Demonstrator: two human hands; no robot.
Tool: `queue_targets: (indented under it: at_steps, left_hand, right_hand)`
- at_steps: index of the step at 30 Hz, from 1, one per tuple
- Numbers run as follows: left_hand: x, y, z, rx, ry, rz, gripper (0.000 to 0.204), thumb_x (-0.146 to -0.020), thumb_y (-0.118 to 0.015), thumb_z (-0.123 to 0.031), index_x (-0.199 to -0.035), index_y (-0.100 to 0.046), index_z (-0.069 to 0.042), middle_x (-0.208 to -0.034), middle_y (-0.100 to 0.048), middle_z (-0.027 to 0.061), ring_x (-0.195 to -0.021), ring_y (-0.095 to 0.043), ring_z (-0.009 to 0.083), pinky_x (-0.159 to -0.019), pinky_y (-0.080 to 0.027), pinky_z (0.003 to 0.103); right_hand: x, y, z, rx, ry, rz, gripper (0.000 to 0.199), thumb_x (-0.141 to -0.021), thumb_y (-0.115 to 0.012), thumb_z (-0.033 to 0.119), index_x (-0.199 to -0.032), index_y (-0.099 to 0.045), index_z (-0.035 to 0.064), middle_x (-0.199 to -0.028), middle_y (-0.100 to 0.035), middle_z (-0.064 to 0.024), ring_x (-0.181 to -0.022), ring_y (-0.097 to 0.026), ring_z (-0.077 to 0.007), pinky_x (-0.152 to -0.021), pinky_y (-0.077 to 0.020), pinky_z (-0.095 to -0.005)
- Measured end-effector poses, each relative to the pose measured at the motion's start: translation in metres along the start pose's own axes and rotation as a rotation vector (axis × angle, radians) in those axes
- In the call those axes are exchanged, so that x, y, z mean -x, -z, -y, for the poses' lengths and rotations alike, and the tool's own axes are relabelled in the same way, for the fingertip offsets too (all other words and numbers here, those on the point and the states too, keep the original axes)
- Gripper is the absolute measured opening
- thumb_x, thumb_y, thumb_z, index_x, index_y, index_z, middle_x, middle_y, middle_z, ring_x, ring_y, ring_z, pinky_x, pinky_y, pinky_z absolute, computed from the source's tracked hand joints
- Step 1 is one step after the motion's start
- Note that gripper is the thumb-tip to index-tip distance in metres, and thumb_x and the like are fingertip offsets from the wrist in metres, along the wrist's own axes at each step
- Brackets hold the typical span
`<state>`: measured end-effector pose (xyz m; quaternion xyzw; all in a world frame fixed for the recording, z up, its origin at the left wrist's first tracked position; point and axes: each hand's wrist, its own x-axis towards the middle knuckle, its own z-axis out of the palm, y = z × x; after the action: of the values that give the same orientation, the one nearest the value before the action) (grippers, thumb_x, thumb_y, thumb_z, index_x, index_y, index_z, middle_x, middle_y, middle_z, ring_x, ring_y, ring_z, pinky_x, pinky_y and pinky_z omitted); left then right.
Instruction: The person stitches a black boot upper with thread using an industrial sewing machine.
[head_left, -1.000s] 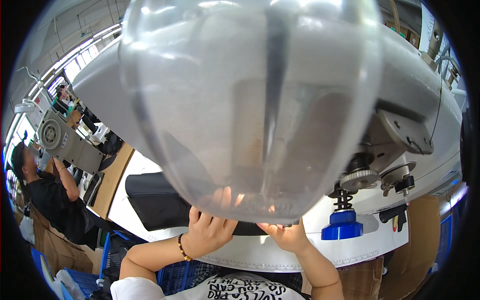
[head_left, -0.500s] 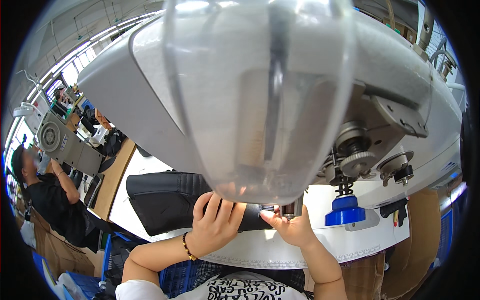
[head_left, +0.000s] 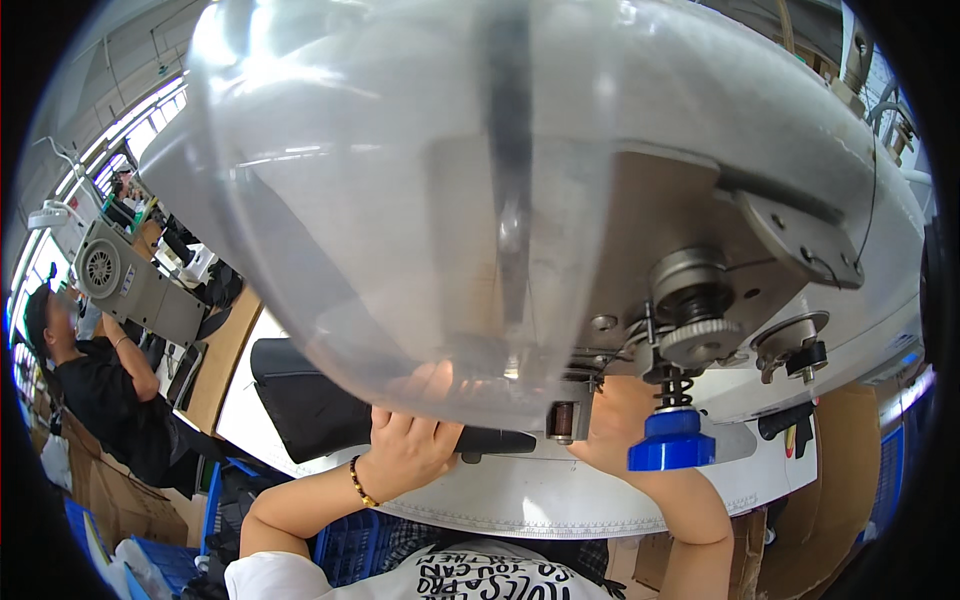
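A black, leather-like padded piece (head_left: 310, 410) lies on the white sewing table, partly behind the clear guard (head_left: 400, 200) of a sewing machine. At the piece's near edge, my left hand (head_left: 410, 445) grips it, fingers over its top and their tips blurred through the guard. The thumb is hidden. To the right of the needle area is my right hand (head_left: 615, 425), off the visible part of the piece. Its fingertips are covered by machine parts and the blue knob (head_left: 672, 440), so its grip is unclear. A small dark-red cylinder (head_left: 562, 420) shows between the hands.
The large grey machine head (head_left: 770, 130) fills the upper view, with a metal tension dial (head_left: 705, 340) above the knob. A ruler strip edges the white table (head_left: 540, 505). Blue crates (head_left: 350, 545) and cardboard (head_left: 840, 480) stand below. Another person (head_left: 110, 400) sits at left.
The guard and machine head loom larger and have shifted left in view. My right hand has moved rightward away from the piece, its fingers now behind machine parts. My left hand remains on the piece.
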<state>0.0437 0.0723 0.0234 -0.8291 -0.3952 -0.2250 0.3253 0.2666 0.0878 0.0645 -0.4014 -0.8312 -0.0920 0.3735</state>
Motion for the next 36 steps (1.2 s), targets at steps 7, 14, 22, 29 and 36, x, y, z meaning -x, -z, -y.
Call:
queue_targets:
  at_steps: [7,14,22,29,36]
  left_hand:
    - [-0.004,0.001,0.006,0.05,-0.035,-0.023,0.064,-0.05,-0.061,-0.018,-0.112,-0.053,-0.005,-0.113,-0.047,0.0211,-0.101,-0.049,0.0312,-0.077,-0.038,0.041]
    - [-0.008,0.008,0.008,0.095,-0.042,0.048,0.069,-0.045,-0.067,-0.018,-0.111,-0.052,-0.004,-0.111,-0.045,0.0219,-0.098,-0.048,0.0341,-0.074,-0.039,0.043]
    - [-0.009,0.006,0.008,0.099,-0.008,0.049,0.064,-0.05,-0.07,-0.017,-0.109,-0.051,0.0,-0.123,-0.037,0.0199,-0.108,-0.041,0.0332,-0.079,-0.037,0.046]
    - [-0.011,0.013,0.008,0.064,-0.023,0.081,0.069,-0.046,-0.07,-0.017,-0.111,-0.052,-0.006,-0.125,-0.037,0.0201,-0.11,-0.041,0.0348,-0.079,-0.036,0.044]
    - [-0.016,0.015,0.006,0.058,-0.011,0.059,0.049,-0.054,-0.062,-0.015,-0.102,-0.057,-0.01,-0.115,-0.045,0.0155,-0.096,-0.047,0.029,-0.076,-0.037,0.04]
  right_hand:
    - [-0.013,-0.003,-0.019,-0.027,0.173,0.242,0.01,-0.069,-0.055,0.013,-0.062,-0.057,0.0058,-0.054,-0.051,-0.0079,-0.051,-0.051,-0.023,-0.046,-0.0389,-0.0346]
    - [-0.012,-0.008,-0.013,-0.072,0.176,0.209,0.006,-0.068,-0.053,0.01,-0.068,-0.057,0.0049,-0.064,-0.054,-0.0095,-0.056,-0.053,-0.0245,-0.051,-0.0415,-0.0371]
    - [-0.011,-0.006,-0.016,-0.026,0.214,0.138,0.008,-0.063,-0.053,0.008,-0.069,-0.057,0.0038,-0.066,-0.054,-0.0087,-0.061,-0.053,-0.0242,-0.054,-0.0424,-0.0363]
    - [-0.01,-0.012,-0.004,0.021,0.176,0.137,0.007,-0.06,-0.056,0.009,-0.065,-0.058,0.0054,-0.063,-0.055,-0.0071,-0.058,-0.054,-0.0214,-0.05,-0.0415,-0.0337]
    - [-0.01,-0.024,0.007,0.07,0.121,0.142,0.006,-0.056,-0.058,0.011,-0.06,-0.06,0.007,-0.06,-0.056,-0.0055,-0.054,-0.056,-0.0187,-0.045,-0.0405,-0.0312]
